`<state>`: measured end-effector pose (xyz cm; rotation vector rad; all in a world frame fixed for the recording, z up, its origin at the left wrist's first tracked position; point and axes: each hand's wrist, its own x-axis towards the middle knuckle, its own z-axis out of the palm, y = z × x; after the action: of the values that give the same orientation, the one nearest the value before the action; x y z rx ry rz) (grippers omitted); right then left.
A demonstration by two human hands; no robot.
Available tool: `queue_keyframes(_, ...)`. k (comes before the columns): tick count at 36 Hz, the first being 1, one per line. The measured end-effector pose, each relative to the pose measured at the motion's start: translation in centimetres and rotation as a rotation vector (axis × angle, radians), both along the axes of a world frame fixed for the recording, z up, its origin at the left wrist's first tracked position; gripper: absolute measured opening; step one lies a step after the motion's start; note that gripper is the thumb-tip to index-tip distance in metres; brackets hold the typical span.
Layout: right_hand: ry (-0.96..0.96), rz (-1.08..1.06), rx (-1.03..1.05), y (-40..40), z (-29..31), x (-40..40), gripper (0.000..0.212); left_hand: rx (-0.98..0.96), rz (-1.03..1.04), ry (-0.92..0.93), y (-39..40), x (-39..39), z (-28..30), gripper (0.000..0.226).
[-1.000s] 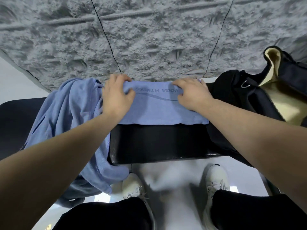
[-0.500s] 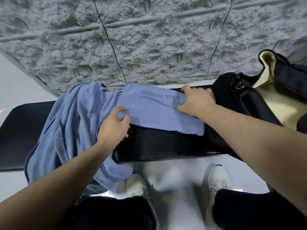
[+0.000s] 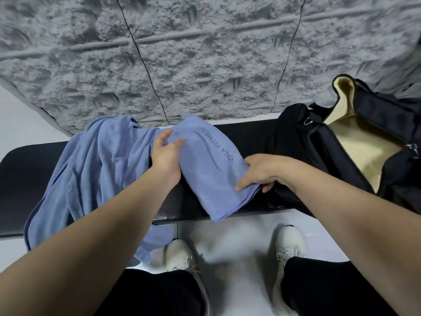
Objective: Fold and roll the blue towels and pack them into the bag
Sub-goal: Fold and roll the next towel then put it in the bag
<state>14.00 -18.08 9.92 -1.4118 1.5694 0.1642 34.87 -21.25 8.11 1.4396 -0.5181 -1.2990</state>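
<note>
A folded blue towel (image 3: 209,169) printed "YOGA FITNESS" lies slantwise across the black bench (image 3: 25,169), its near corner hanging over the front edge. My left hand (image 3: 165,153) holds its far left edge, thumb on top. My right hand (image 3: 262,173) pinches the towel's right edge, thumb on top and fingers underneath. More unfolded blue towel cloth (image 3: 91,179) is heaped to the left and drapes off the bench. The open black bag (image 3: 337,160) with a cream lining stands at the right end of the bench.
A rough grey stone wall (image 3: 205,53) rises right behind the bench. My two white shoes (image 3: 289,245) and dark trouser legs stand on the pale floor below the bench's front edge.
The folded towel has been turned from lying crosswise to a slanted lie. My right hand moved from its far right corner to its near right edge; my left hand shifted up to the far left edge.
</note>
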Motion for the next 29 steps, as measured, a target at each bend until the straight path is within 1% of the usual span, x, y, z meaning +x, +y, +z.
queue_keyframes(2,-0.064,-0.040,0.012,0.1,0.1,-0.2,0.035,0.000,-0.040,0.014,-0.2,-0.4,-0.1,0.040)
queue_keyframes(4,-0.130,-0.144,-0.059,-0.1,0.2,-0.4,0.043,-0.028,-0.088,0.013,-0.5,-0.5,0.0,0.044)
queue_keyframes(5,-0.175,-0.209,-0.101,-0.3,0.0,-0.5,0.042,-0.039,-0.125,0.008,-0.7,-0.5,0.0,0.045)
queue_keyframes(7,-0.251,-0.319,-0.172,-0.5,-0.3,-0.6,0.024,-0.043,-0.216,-0.011,-1.2,-0.3,0.2,0.045)
queue_keyframes(8,-0.266,-0.346,-0.196,-0.6,-0.3,-0.7,0.019,-0.047,-0.247,-0.022,-1.5,-0.1,0.3,0.046)
queue_keyframes(11,-0.268,-0.352,-0.188,-0.5,-0.6,-0.9,0.017,-0.065,-0.290,-0.072,-2.8,0.2,0.2,0.053)
queue_keyframes(14,-0.288,-0.323,-0.105,-0.2,-0.7,-0.9,0.006,-0.094,-0.291,-0.121,-4.1,0.1,0.5,0.058)
queue_keyframes(17,-0.338,-0.307,-0.033,0.1,-1.0,-0.7,0.010,-0.096,-0.280,-0.117,-5.6,-0.4,0.9,0.060)
queue_keyframes(19,-0.344,-0.309,-0.032,0.0,-1.0,-0.7,0.009,-0.067,-0.287,-0.159,-6.5,-0.8,0.9,0.062)
queue_keyframes(22,-0.349,-0.323,-0.055,-0.1,-0.9,-0.8,0.006,0.011,-0.267,-0.227,-6.9,-1.4,0.7,0.057)
queue_keyframes(24,-0.350,-0.346,-0.116,-0.2,-1.0,-0.9,0.005,0.049,-0.242,-0.215,-6.7,-1.8,0.5,0.049)
queue_keyframes(28,-0.295,-0.390,-0.251,-0.4,-1.2,-0.6,0.006,0.070,-0.224,-0.280,-5.5,-1.8,-0.1,0.034)
queue_keyframes(29,-0.284,-0.395,-0.263,-0.4,-1.2,-0.5,0.010,0.071,-0.223,-0.306,-5.1,-1.7,-0.4,0.032)
